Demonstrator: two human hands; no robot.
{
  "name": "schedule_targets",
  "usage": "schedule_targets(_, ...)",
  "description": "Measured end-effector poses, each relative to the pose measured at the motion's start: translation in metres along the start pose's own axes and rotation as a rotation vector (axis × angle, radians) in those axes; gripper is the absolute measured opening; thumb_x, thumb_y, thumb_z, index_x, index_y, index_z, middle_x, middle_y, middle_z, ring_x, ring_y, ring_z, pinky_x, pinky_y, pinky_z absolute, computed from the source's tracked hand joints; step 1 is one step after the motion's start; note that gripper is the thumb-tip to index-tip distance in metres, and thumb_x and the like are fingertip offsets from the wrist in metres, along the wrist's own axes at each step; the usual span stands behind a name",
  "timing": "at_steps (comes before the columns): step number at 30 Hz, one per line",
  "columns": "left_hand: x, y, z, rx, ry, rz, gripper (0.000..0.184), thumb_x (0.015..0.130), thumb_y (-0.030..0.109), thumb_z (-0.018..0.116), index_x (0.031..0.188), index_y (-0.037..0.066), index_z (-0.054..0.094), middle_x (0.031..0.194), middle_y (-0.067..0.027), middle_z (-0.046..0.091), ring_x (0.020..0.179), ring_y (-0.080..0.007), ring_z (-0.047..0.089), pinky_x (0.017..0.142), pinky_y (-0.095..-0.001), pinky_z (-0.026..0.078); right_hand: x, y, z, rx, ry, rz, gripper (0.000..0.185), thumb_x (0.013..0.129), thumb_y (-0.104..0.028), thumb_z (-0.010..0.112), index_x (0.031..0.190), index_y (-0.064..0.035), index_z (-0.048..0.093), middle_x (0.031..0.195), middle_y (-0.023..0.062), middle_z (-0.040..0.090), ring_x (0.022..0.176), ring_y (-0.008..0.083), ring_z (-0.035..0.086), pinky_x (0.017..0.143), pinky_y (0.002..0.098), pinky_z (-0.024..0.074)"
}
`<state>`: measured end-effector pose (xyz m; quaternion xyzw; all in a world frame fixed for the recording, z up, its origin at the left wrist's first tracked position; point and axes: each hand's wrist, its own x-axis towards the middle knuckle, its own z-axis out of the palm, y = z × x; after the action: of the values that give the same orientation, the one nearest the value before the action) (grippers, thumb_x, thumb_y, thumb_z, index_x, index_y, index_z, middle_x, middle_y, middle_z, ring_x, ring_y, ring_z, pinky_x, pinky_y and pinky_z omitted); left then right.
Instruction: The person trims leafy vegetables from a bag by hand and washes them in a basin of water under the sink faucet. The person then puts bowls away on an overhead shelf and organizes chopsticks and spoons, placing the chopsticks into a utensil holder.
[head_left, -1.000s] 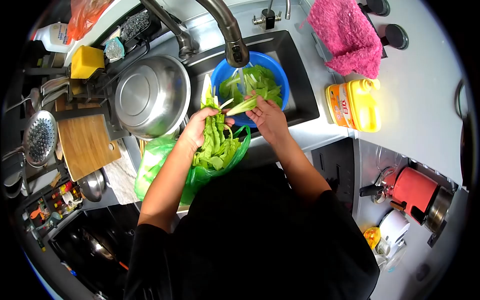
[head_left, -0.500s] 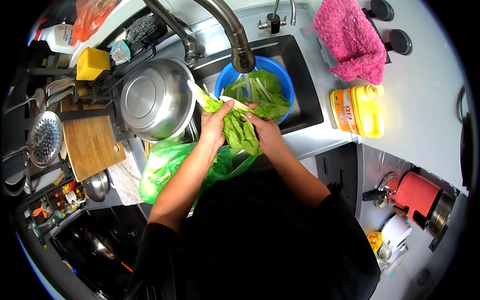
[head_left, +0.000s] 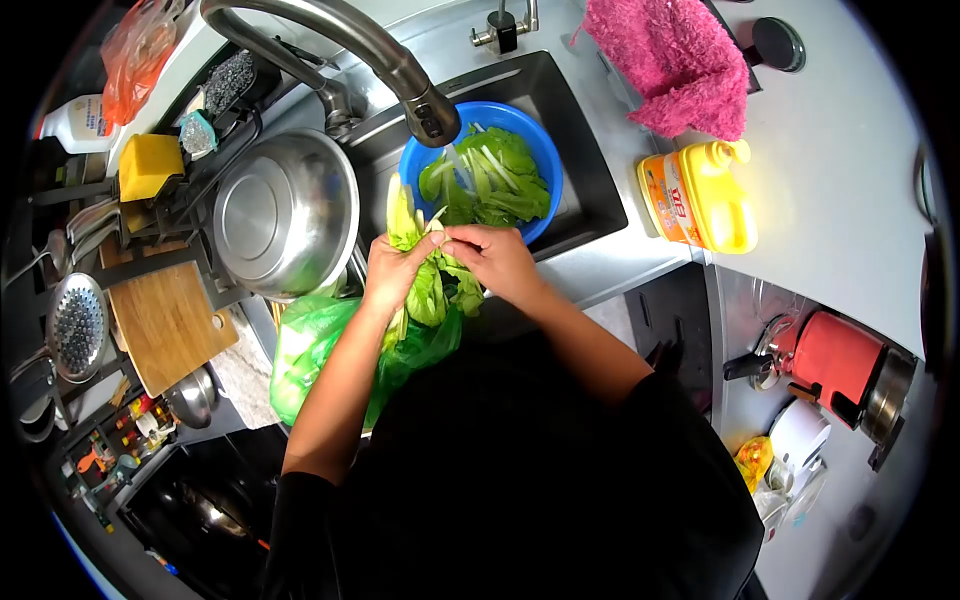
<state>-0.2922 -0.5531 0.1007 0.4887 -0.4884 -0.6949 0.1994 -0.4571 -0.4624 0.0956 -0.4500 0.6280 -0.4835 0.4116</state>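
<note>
My left hand (head_left: pixel 394 272) is closed around a bunch of leafy greens (head_left: pixel 428 298), pale stalks up and leaves hanging below. Close beside it, my right hand (head_left: pixel 492 260) pinches part of the same bunch near the left thumb. Both hands are just in front of a blue basin (head_left: pixel 556 165) in the dark sink (head_left: pixel 603 205). Loose green leaves (head_left: pixel 495 172) lie in the basin, and water runs onto them from the faucet (head_left: pixel 432 118). A green plastic bag (head_left: pixel 310 350) sits under my left forearm.
Left of the sink, an upturned steel bowl (head_left: pixel 285 215) stands near a cutting board (head_left: pixel 172 325) and a yellow sponge (head_left: pixel 150 167). To the right are a yellow bottle (head_left: pixel 712 200) and a pink cloth (head_left: pixel 672 65). Lower right, a red pot (head_left: pixel 835 362) sits on a shelf.
My right hand has moved in against the left and now pinches near its thumb. The leaves that spread between the hands hang closer together. The view has shifted and turned slightly.
</note>
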Motion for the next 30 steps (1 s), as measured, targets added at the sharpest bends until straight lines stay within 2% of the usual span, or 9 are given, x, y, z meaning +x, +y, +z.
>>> schedule_targets(4, 0.003, 0.004, 0.005, 0.103, 0.025, 0.099, 0.025, 0.087, 0.013, 0.082, 0.106, 0.0, 0.072, 0.095, -0.0003, 0.073, 0.083, -0.0059, 0.061, 0.076, -0.0237, 0.05, 0.015, 0.001, -0.016, -0.201, -0.162, -0.025, 0.02, 0.093, -0.025, 0.065, 0.101, -0.0089, 0.074, 0.086, 0.0146, 0.072, 0.077, 0.0333, 0.07, 0.069, 0.0401, 0.055)
schedule_targets(10, 0.012, 0.018, 0.011, 0.103, -0.038, 0.117, 0.019, 0.088, 0.011, 0.079, 0.102, 0.001, 0.07, 0.093, -0.0006, 0.072, 0.082, -0.0068, 0.062, 0.075, -0.0255, 0.051, 0.022, -0.001, -0.011, -0.311, 0.02, -0.068, 0.013, 0.092, -0.018, 0.065, 0.098, -0.0075, 0.068, 0.078, 0.0143, 0.07, 0.073, 0.0346, 0.069, 0.066, 0.0451, 0.0539)
schedule_targets(13, 0.016, 0.02, 0.009, 0.022, -0.06, 0.078, 0.018, 0.088, 0.007, 0.077, 0.103, 0.0, 0.07, 0.094, -0.0032, 0.073, 0.082, -0.0082, 0.063, 0.074, -0.026, 0.052, 0.023, -0.001, -0.013, -0.182, 0.002, -0.117, 0.013, 0.091, -0.015, 0.065, 0.101, -0.0081, 0.067, 0.086, 0.0128, 0.072, 0.078, 0.0334, 0.07, 0.069, 0.0456, 0.0539)
schedule_targets(16, 0.017, 0.029, 0.001, -0.018, -0.141, -0.075, 0.017, 0.086, 0.005, 0.077, 0.1, -0.002, 0.072, 0.092, -0.0059, 0.073, 0.081, -0.0102, 0.066, 0.073, -0.0266, 0.053, 0.025, 0.003, -0.017, -0.295, 0.01, -0.365, 0.011, 0.091, -0.016, 0.066, 0.099, -0.0082, 0.067, 0.093, 0.0108, 0.071, 0.084, 0.0325, 0.068, 0.074, 0.0445, 0.0533)
schedule_targets(20, 0.022, 0.022, -0.007, 0.074, -0.206, -0.19, 0.017, 0.081, 0.005, 0.08, 0.095, -0.003, 0.074, 0.085, -0.0062, 0.072, 0.074, -0.0119, 0.066, 0.069, -0.028, 0.053, 0.033, 0.008, -0.034, -0.507, -0.031, -0.495, 0.008, 0.091, -0.015, 0.066, 0.098, -0.0104, 0.068, 0.086, 0.0083, 0.063, 0.082, 0.0342, 0.064, 0.074, 0.0452, 0.0512)
schedule_targets(23, 0.021, 0.022, -0.007, 0.128, -0.222, -0.25, 0.019, 0.08, 0.005, 0.082, 0.096, -0.002, 0.074, 0.086, -0.0058, 0.073, 0.073, -0.0127, 0.066, 0.069, -0.0294, 0.053, 0.047, 0.027, -0.044, -0.732, 0.01, -0.472, 0.007, 0.092, -0.015, 0.065, 0.096, -0.0106, 0.068, 0.084, 0.0086, 0.062, 0.081, 0.0338, 0.063, 0.073, 0.0466, 0.0505)
schedule_targets(24, 0.019, 0.022, -0.004, 0.074, -0.21, -0.259, 0.02, 0.079, 0.006, 0.082, 0.096, -0.001, 0.074, 0.086, -0.0057, 0.073, 0.074, -0.0128, 0.066, 0.07, -0.0295, 0.053, 0.055, 0.042, -0.046, -0.746, 0.037, -0.334, 0.015, 0.093, -0.016, 0.064, 0.104, -0.0085, 0.069, 0.094, 0.0114, 0.068, 0.088, 0.0346, 0.066, 0.078, 0.0456, 0.0517)
schedule_targets(27, 0.019, 0.021, -0.003, -0.12, -0.16, -0.304, 0.021, 0.081, 0.008, 0.082, 0.1, 0.001, 0.074, 0.091, -0.0062, 0.074, 0.08, -0.0145, 0.069, 0.076, -0.0298, 0.055, 0.064, 0.06, -0.042, -0.557, 0.113, -0.327, 0.027, 0.095, -0.017, 0.062, 0.119, -0.0055, 0.068, 0.106, 0.0167, 0.071, 0.095, 0.0364, 0.067, 0.084, 0.0438, 0.0529)
schedule_targets(30, 0.024, 0.02, 0.001, -0.162, -0.085, -0.172, 0.019, 0.083, 0.005, 0.08, 0.1, 0.0, 0.073, 0.091, -0.0065, 0.074, 0.079, -0.014, 0.069, 0.073, -0.0289, 0.055, 0.05, 0.017, -0.033, -0.394, -0.026, -0.039, 0.036, 0.095, -0.021, 0.064, 0.126, -0.0031, 0.066, 0.107, 0.0199, 0.072, 0.093, 0.0343, 0.07, 0.083, 0.039, 0.0544)
